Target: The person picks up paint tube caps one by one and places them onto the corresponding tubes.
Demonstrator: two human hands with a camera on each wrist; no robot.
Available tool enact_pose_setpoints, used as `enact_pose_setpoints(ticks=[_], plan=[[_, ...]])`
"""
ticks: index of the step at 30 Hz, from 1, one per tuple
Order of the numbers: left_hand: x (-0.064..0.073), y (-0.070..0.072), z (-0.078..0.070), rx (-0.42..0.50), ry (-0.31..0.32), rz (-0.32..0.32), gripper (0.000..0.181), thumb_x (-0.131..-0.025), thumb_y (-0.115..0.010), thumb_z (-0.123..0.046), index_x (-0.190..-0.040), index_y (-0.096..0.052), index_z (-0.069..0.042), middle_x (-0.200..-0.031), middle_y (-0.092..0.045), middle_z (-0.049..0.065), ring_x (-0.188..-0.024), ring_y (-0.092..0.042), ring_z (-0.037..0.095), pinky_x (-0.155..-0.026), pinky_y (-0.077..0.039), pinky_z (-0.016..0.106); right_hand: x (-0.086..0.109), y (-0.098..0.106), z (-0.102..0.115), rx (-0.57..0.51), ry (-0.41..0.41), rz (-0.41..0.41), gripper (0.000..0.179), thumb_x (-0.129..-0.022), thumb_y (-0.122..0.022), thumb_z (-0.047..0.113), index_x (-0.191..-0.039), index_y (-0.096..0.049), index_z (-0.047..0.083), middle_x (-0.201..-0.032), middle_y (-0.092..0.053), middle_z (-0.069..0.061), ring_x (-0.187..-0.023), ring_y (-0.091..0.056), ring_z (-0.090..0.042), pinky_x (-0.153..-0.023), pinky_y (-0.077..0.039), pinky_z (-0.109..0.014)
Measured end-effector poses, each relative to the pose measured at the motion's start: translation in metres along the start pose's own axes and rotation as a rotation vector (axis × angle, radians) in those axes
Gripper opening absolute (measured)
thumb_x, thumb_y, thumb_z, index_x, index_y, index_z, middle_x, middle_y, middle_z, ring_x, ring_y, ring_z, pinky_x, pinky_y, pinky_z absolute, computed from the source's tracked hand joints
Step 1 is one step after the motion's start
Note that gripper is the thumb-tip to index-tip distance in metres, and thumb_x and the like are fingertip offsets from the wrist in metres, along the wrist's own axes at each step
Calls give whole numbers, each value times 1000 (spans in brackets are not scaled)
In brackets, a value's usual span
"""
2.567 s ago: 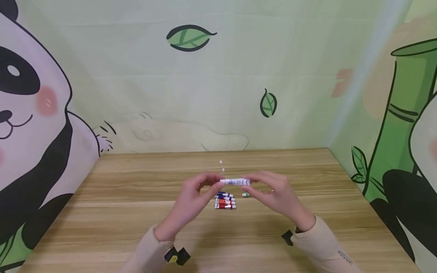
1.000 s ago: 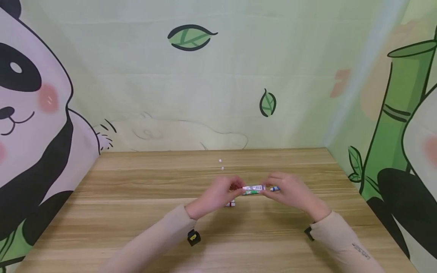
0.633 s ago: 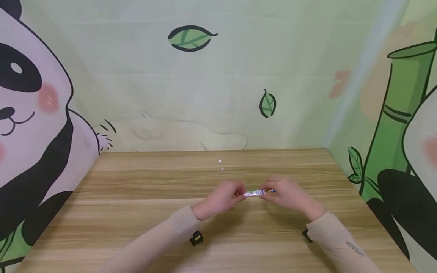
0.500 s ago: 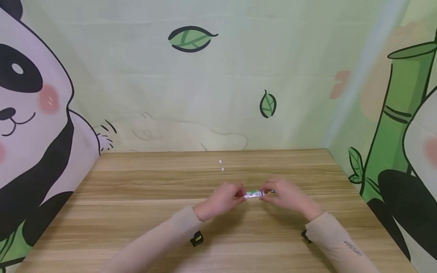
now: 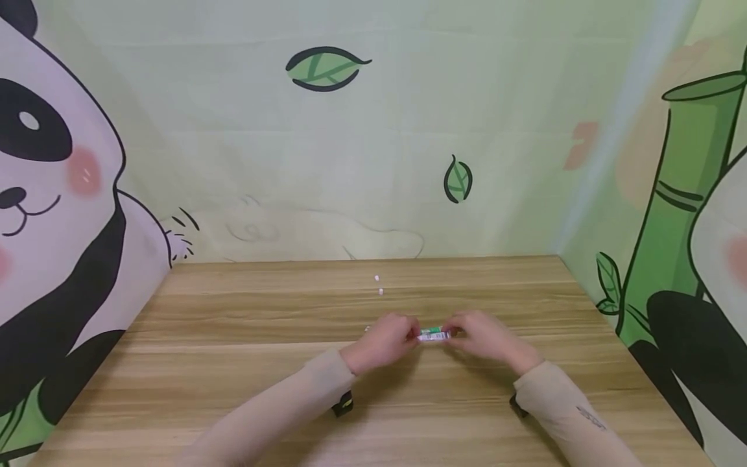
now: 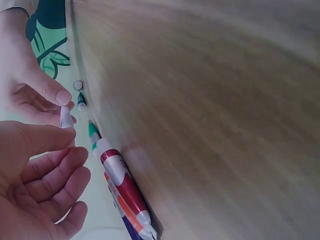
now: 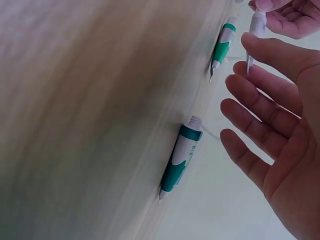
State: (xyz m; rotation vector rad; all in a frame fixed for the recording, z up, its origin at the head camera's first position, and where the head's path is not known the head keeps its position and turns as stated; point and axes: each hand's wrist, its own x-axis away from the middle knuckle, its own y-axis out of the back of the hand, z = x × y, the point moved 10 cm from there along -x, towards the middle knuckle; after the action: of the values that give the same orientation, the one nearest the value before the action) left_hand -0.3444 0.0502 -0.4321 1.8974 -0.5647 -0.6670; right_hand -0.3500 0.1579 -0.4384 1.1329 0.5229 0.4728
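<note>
Left fingers point(image 6: 47, 136): pinching one end of the slim white tube with the crimped tail point(image 5: 433, 336).
Right fingers point(image 7: 275, 54): I record a pinch on its tail end, the others spread free.
Tube position: between both sets of fingers, low over the wood-grain counter point(image 5: 262, 298); contact unconfirmed.
Change: a second ago the head view showed it above the green-and-silver tube point(image 7: 223, 47); it now shows just below.
Meaning: I judge placement alongside incomplete, both grips remaining.
Near right fingers: teal-and-white tube point(image 7: 182, 157), neck thread bare.
Beside left fingers: white-capped red-and-silver tube point(image 6: 122, 177).
</note>
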Motion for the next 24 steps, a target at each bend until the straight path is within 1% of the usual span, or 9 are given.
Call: enact_pose_setpoints(ticks=[6, 10, 12, 15, 16, 18, 19, 21, 24], plan=[[-4, -6, 4, -51, 26, 26, 6, -92, -73, -13, -90, -72, -8, -77, -67, -2, -61, -52, 5, -56, -43, 16, -3, -5, -6, 5, -13, 26, 18, -88, -79, 25, -99, -76, 12, -89, -65, 8, -78, -60, -7, -69, -51, -29], [-7, -12, 7, -79, 24, 48, 7, -92, -73, -14, -89, -71, -8, -77, -67, -2, -59, -50, 4, -56, -43, 17, -4, -9, -10, 18, -23, 45, 19, -88, -79, 27, -100, -76, 12, -89, -64, 9, -79, -59, -6, -71, -51, -29], [-7, -14, 8, -104, 18, 55, 7, -92, -74, -15, -88, -72, -10, -76, -67, -3, -60, -51, 5, -61, -45, 21, -5, -10, -11, 18, -28, 50, 18, -88, -78, 27, -100, -76, 12, -90, -64, 9, -80, -60, -6, -71, -52, -30], [-8, -16, 10, -142, 24, 63, 8, -91, -75, -18, -87, -71, -13, -76, -67, -6, -63, -54, 5, -77, -49, 33, -6, -11, -10, 22, -16, 56, 18, -88, -78, 25, -100, -76, 12, -91, -66, 7, -82, -62, -8, -74, -53, -32], [-8, -17, 11, -152, 29, 66, 9, -91, -75, -20, -86, -71, -14, -76, -67, -7, -65, -56, 5, -83, -50, 38, -7, -11, -9, 23, -11, 58, 17, -88, -79, 24, -100, -76, 11, -92, -66, 6, -83, -62, -9, -75, -54, -33], [-9, -19, 13, -167, 39, 73, 10, -91, -75, -23, -85, -71, -15, -76, -67, -9, -68, -58, 6, -90, -47, 44, -7, -11, -8, 29, 0, 63, 17, -88, -79, 22, -100, -76, 10, -93, -67, 4, -85, -64, -12, -77, -55, -36], [-9, -20, 14, -177, 44, 76, 10, -91, -75, -24, -85, -71, -16, -76, -67, -9, -69, -58, 6, -92, -46, 46, -7, -12, -8, 32, 4, 66, 18, -87, -79, 21, -100, -76, 9, -94, -67, 3, -86, -64, -13, -78, -55, -37], [-10, -21, 15, -187, 49, 81, 11, -91, -76, -25, -85, -72, -17, -76, -67, -10, -69, -59, 6, -91, -45, 44, -8, -12, -7, 34, 4, 73, 17, -87, -79, 20, -100, -76, 9, -95, -68, 2, -87, -65, -15, -79, -55, -38], [-11, -22, 16, -195, 54, 84, 11, -91, -76, -26, -84, -72, -17, -75, -67, -11, -67, -57, 5, -85, -44, 39, -7, -12, -7, 36, 3, 82, 17, -87, -78, 18, -100, -75, 8, -96, -69, 0, -88, -65, -16, -80, -55, -39]])
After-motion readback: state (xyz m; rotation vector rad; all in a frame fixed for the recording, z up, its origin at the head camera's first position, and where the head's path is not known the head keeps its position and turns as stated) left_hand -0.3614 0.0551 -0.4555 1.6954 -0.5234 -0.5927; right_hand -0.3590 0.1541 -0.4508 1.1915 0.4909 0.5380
